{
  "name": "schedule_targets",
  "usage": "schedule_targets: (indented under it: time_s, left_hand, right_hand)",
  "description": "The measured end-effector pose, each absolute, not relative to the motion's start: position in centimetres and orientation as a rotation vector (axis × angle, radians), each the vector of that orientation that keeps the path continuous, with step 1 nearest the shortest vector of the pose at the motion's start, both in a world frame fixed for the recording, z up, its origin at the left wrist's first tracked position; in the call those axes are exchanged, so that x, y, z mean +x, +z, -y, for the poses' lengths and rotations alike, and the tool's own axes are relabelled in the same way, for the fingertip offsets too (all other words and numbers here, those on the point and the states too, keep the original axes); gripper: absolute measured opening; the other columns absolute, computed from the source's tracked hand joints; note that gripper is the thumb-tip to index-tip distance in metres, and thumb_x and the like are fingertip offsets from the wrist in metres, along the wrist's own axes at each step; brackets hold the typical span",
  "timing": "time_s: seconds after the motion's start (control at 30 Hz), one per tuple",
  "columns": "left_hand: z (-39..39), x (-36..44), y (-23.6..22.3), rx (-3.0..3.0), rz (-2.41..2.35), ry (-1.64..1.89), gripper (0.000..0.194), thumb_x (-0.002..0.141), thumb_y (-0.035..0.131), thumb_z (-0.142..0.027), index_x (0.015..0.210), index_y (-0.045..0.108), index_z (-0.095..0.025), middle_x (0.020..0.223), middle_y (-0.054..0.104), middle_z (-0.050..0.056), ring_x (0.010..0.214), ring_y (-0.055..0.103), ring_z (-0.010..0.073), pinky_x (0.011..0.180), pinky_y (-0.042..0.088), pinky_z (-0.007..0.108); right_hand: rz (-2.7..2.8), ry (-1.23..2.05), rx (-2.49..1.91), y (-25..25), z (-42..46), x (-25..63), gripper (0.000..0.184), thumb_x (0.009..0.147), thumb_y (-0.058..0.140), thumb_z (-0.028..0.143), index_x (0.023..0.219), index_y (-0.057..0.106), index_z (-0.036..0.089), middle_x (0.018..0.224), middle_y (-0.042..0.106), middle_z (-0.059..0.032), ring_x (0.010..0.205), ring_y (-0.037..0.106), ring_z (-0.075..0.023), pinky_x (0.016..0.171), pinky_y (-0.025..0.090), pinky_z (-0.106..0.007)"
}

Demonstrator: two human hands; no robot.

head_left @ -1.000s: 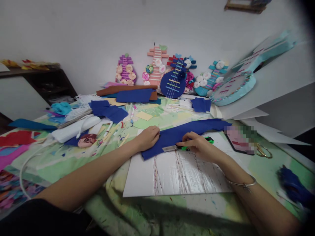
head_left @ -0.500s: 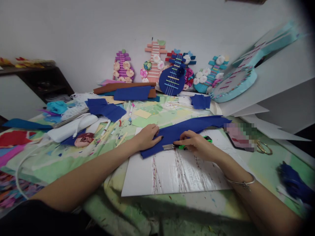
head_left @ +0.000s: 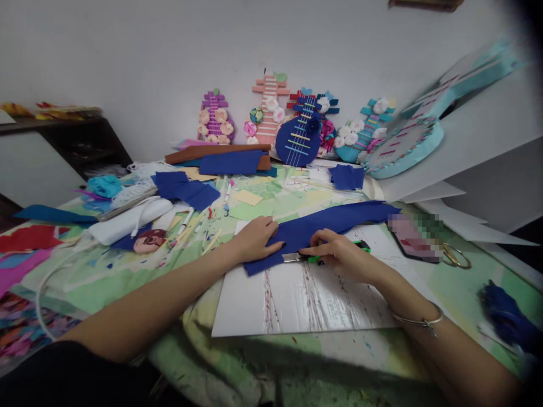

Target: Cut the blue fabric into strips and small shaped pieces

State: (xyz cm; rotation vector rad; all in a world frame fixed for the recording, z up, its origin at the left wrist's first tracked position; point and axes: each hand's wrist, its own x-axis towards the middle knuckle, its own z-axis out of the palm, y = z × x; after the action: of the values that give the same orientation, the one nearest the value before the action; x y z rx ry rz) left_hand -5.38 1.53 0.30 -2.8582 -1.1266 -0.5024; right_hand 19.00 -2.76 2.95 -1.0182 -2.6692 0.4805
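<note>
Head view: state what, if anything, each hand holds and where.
The right hand holds a utility knife by its green-and-black handle. The left hand rests on the blue sheet without visibly gripping it.

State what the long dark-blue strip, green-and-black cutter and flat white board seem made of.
Long dark-blue strip: matte, softly creased; probably felt or similar fabric, though paper isn't ruled out.
Green-and-black cutter: apparently plastic, judging by its bright, even green; the grey, gleaming blade is likely metal.
Flat white board: smooth, with glossy glare among marked lines; coated card or plastic, I can't tell which.
</note>
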Motion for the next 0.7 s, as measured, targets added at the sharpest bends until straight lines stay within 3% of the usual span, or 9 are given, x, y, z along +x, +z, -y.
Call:
schedule_targets:
  time_s: [0.5,0.7]
  left_hand:
    - [-1.7,-5.5,0.3,-2.927,1.145,-0.557,0.027,0.082,0.044,-0.044,0.077,0.045,-0.018,0.079,0.049,0.005,0.075,0.045,0.0192,0.067,0.038,0.032]
    - [-1.9,-5.5,0.8,-3.004,1.216,-0.627,0.021,0.083,0.044,-0.034,0.07,0.043,-0.018,0.074,0.049,0.004,0.072,0.045,0.0171,0.066,0.038,0.03]
  right_hand:
    - [2.667,0.552,-1.006,3.3,2.4,20.3,0.056,0.069,0.043,-0.003,0.112,0.062,0.028,0.096,0.056,-0.0065,0.084,0.053,-0.0175,0.073,0.043,-0.031]
    - [2.666,0.539,-1.055,3.5,2.5,19.9,0.054,0.071,0.043,-0.002,0.113,0.061,0.027,0.096,0.055,-0.0065,0.087,0.052,-0.0175,0.076,0.042,-0.03]
